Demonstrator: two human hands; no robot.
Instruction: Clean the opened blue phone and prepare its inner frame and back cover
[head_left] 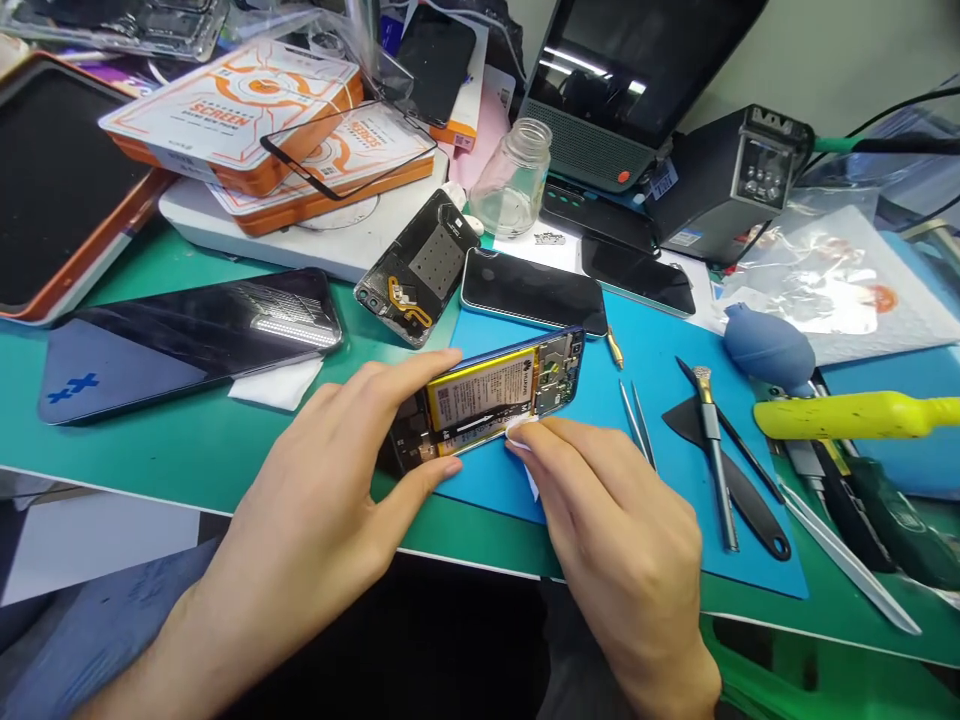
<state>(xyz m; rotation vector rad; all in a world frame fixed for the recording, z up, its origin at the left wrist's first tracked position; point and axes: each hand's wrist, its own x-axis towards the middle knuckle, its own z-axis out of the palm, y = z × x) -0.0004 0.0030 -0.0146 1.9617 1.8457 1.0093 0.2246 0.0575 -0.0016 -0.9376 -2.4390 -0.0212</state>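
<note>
An opened smartphone, its battery and circuit board bare, is held tilted above the blue mat. My left hand grips its left end, thumb on the near edge and fingers along the far edge. Pinched in my right hand is a small white cloth or tissue, pressed against the phone's near edge beside the battery. Most of the white piece is hidden by the fingers. A pair of tweezers lies just right of the phone.
Behind are a phone part with an orange flex, a dark-screened phone and a glass jar. Screen boxes are stacked back left. On the right lie a brush, a black spudger, a blue air blower and a yellow-handled tool.
</note>
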